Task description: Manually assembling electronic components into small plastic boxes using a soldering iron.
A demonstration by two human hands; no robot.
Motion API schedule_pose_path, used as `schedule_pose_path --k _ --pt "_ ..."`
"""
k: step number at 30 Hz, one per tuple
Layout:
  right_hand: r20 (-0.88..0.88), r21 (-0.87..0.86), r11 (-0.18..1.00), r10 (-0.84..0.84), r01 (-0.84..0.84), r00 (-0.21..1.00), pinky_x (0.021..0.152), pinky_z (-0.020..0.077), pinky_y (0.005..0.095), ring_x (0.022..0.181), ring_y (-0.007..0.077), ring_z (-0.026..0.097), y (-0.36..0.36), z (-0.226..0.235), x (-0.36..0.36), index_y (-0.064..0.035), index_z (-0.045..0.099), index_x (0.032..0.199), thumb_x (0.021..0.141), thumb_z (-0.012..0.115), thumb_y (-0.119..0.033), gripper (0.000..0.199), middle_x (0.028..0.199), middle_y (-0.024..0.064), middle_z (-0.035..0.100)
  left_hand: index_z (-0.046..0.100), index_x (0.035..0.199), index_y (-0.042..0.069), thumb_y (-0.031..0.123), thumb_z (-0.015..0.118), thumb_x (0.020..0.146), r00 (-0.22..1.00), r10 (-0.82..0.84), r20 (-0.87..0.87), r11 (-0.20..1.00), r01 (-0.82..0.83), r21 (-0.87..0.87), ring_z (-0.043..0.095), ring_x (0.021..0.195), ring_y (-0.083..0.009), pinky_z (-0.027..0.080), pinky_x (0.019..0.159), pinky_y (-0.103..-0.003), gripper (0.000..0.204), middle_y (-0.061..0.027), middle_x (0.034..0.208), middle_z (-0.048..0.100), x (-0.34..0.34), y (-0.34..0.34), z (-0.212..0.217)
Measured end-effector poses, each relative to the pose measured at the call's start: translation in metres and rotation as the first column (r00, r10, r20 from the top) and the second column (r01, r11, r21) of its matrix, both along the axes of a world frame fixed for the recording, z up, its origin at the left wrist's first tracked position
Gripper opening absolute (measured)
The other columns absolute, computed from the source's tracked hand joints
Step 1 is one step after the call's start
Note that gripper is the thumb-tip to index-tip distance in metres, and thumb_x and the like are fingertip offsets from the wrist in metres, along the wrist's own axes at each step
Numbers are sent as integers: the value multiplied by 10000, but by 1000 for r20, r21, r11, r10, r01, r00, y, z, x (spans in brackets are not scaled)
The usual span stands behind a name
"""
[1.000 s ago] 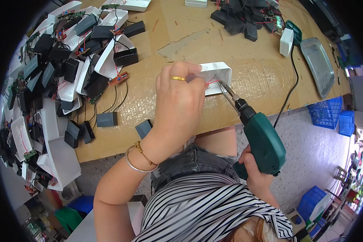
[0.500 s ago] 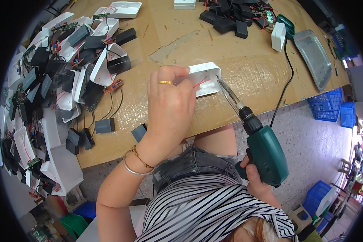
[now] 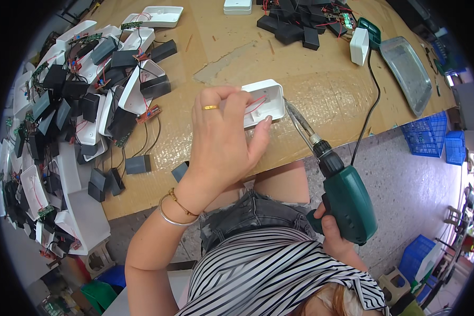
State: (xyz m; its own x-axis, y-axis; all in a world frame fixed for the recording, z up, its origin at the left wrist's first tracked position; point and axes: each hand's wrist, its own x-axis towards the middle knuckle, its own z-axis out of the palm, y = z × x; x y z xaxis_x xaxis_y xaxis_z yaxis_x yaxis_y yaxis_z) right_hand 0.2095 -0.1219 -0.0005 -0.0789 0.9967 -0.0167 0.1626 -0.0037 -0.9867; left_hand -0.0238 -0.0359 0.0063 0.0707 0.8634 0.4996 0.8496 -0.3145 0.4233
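Observation:
My left hand [image 3: 218, 126] grips a white plastic housing [image 3: 274, 94] over the cardboard. Its thumb lies along the near wall and its curled fingers are at the left end, partly hiding the inside. Thin red wires [image 3: 256, 104] run inside the housing beside those fingers. My right hand [image 3: 333, 231] is closed round the handle of a green soldering gun [image 3: 350, 203], to the right. The gun's metal tip points up and left, close to the housing's right end; whether they touch I cannot tell.
White housings with black boxes and circuit boards [image 3: 151, 113] are heaped at the left. More black boxes [image 3: 289, 32] lie at the back. A metal tray [image 3: 410, 73], a white block [image 3: 359, 46] and a green stand [image 3: 369, 30] are at the right, with a black cord [image 3: 373, 105] running down to the gun.
The soldering gun's tip has gone from over the housing's right corner to just outside it. My left thumb has stretched out along the near wall, and the housing has shifted slightly left.

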Motion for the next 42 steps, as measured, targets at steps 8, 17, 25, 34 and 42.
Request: schedule_pose_path --k 8,17,25,34,42 --pt "22 35 998 41 -42 999 693 428 299 706 164 565 -1 -1 2 -12 604 918 779 652 -160 208 746 50 598 477 958 18 47 671 704 999 16 -33 990 -11 143 483 931 -332 401 788 -418 322 -151 1003 450 2 3 -16" --pt "28 42 997 61 -62 998 674 431 293 691 155 563 -1 -3 5 -10 608 915 766 649 -125 193 753 58 596 476 974 -23 59 664 718 996 64 -68 990 -55 128 482 986 -346 435 825 -414 329 -171 1036 458 9 -1 -9" --pt "95 68 992 102 -109 990 694 427 287 698 142 561 -3 -11 13 27 583 1015 751 660 -109 307 749 45 600 495 924 -32 79 605 774 985 62 -164 994 -46 104 499 956 -354 445 810 -407 216 -174 1031 489 8 -1 -7" --pt "-23 63 992 111 -110 993 624 459 247 661 120 578 0 -12 13 53 548 1053 752 649 -71 341 780 68 594 540 868 11 47 653 750 985 89 -145 979 -60 197 546 863 -323 463 725 -374 167 -138 998 550 6 6 -8" --pt "57 135 983 119 -125 991 608 454 258 651 125 566 6 -18 11 30 535 1065 763 647 -85 342 776 67 572 551 779 42 66 569 683 970 145 -197 983 -119 137 498 912 -282 407 762 -394 100 -95 939 516 16 7 -7"
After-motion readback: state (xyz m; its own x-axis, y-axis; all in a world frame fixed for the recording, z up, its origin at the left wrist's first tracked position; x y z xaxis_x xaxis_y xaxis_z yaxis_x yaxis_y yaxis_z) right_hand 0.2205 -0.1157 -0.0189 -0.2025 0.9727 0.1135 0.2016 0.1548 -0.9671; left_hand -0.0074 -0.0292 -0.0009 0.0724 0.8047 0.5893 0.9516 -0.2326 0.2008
